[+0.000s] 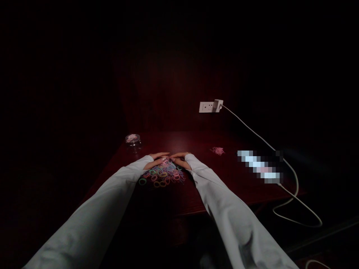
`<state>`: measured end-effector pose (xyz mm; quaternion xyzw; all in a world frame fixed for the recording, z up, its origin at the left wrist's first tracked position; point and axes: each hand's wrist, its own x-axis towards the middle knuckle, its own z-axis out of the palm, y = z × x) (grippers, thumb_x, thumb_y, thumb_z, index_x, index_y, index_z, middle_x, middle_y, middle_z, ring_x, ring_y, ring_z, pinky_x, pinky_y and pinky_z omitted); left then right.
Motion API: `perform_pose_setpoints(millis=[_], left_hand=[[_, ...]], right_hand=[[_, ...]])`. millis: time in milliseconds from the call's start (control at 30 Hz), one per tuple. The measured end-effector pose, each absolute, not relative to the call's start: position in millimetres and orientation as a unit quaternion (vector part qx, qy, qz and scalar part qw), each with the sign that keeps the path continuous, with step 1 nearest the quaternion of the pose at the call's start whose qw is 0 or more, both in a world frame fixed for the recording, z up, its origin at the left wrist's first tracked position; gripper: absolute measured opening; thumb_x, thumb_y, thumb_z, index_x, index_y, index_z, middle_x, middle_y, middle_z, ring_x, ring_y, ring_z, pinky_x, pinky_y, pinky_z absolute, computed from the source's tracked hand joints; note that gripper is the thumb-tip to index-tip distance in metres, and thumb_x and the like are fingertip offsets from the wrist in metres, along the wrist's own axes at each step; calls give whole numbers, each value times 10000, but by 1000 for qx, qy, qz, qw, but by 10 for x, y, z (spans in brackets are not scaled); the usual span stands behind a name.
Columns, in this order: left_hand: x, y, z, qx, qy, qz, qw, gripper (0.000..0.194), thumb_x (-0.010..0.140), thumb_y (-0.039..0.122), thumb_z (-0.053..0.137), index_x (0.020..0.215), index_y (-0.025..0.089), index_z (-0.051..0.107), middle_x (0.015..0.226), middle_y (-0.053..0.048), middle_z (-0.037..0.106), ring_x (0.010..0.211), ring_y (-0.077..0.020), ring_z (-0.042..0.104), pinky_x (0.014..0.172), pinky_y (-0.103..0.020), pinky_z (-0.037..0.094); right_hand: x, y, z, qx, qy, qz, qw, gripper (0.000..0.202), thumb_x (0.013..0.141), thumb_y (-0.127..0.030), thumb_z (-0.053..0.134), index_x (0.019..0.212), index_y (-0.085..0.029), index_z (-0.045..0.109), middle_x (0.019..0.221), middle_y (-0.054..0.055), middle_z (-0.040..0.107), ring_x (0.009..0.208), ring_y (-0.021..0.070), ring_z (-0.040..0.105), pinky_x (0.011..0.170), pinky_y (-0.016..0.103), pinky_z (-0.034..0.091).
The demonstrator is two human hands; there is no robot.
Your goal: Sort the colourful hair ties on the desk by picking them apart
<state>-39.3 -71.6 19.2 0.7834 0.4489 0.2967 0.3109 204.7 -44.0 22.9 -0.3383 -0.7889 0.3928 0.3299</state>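
A heap of small colourful hair ties (164, 173) lies on the dark red table (183, 203). My left hand (157, 158) rests at the heap's far left side, its fingers stretched out towards the middle. From the right, my right hand (181, 158) reaches in the same way, fingers extended. The fingertips of both hands come together behind the heap, so the hands curve around its far edge. Neither hand appears to grip anything. Several larger ties, one of them green (143, 181), lie at the near edge of the heap.
A clear jar (134, 147) with pink pieces at its top stands at the back left. A small pink pile (218, 150) lies to the right. Beyond it a blurred, lit device (259, 166) is joined by a white cable (252, 131) to a charger (218, 105) in the wall socket (205, 107).
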Motion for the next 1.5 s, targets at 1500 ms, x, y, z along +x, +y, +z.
perform_pose_setpoints(millis=[1500], left_hand=[[-383,-804,336,884,409,190,121,769,769,707,714,1386,266,587,1349,-93,640,1165,-282,557,1047,-417,410]], right_hand=[[2014,-393,122,-285,-718,535,342,430,691,-572,814,848,-173,776,725,7,694,683,134,616,692,251,491]])
